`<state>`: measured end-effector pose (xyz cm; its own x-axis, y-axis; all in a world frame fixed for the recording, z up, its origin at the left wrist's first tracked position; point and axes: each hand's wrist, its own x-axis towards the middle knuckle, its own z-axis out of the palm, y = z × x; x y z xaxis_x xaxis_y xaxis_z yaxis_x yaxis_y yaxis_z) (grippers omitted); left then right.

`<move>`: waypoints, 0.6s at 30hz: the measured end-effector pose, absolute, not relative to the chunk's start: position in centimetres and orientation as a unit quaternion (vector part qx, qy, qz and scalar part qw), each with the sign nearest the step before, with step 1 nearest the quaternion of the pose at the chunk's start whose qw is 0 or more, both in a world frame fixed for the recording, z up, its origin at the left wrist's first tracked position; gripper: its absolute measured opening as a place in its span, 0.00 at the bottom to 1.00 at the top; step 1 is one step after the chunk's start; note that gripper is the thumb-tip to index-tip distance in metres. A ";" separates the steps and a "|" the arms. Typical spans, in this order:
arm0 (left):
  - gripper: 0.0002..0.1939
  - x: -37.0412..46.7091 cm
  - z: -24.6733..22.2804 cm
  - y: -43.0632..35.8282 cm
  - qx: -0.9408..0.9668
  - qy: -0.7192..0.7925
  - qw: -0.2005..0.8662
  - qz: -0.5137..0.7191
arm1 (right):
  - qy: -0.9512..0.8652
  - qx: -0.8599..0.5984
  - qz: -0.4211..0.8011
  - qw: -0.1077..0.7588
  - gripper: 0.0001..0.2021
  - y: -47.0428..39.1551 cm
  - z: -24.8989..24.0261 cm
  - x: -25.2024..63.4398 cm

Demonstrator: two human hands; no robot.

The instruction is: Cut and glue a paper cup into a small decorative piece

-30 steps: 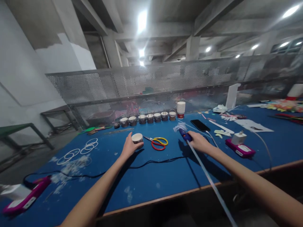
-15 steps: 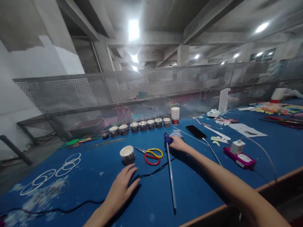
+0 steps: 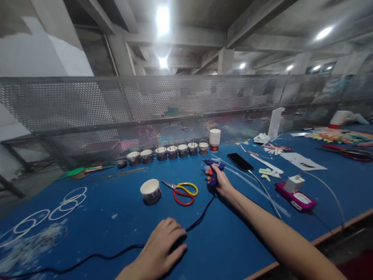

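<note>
My right hand [image 3: 220, 179] is wrapped around the handle of a blue glue gun [image 3: 214, 165] with an orange trigger, its nozzle facing left. A long clear glue stick [image 3: 253, 182] slants away to the right behind it. My left hand [image 3: 166, 245] lies low over the table with thumb and fingers apart, holding nothing that shows. The gun's black cord [image 3: 201, 218] runs beneath that hand; whether the palm touches it is hidden. Beyond the left hand stand a grey-wrapped white paper cup [image 3: 150, 192] and open scissors [image 3: 183, 193] with one red and one yellow handle.
Several small wrapped cups [image 3: 172, 152] line the back beside a stack of paper cups [image 3: 215, 140]. A phone [image 3: 240, 161] and a purple power strip [image 3: 295, 197] are at right. White rings [image 3: 68, 203] lie left. A perforated metal screen [image 3: 175, 97] borders the table.
My right hand has turned the glue gun, so the stick that pointed toward me now slants to the right. My left hand has shifted right and nearer. The view has moved slightly.
</note>
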<state>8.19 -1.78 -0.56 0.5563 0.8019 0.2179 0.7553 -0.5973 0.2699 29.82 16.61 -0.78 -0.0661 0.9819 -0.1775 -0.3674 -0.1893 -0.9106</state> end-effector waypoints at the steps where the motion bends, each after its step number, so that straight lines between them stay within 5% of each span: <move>1: 0.06 8.2 -0.3 -2.2 0.890 0.421 0.077 0.154 | -0.348 -0.446 0.629 0.533 0.17 16.4 -0.8 29.6; 7: 0.07 8.0 0.2 -3.6 0.921 0.349 0.096 0.146 | -0.332 -0.512 0.627 0.484 0.23 16.2 -0.6 29.2; 12: 0.08 7.7 0.1 -3.7 0.917 0.352 0.116 0.152 | -0.322 -0.543 0.658 0.410 0.11 16.9 -0.8 29.3; 18: 0.12 7.0 0.1 -3.4 0.893 0.375 0.129 0.214 | -0.355 -0.557 0.646 0.384 0.11 16.6 -0.6 29.3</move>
<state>6.97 -3.43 0.13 0.6268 0.7249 0.2858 0.6144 -0.6853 0.3909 29.31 16.56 -0.58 -0.0861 0.8907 -0.4463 -0.1003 -0.4534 -0.8856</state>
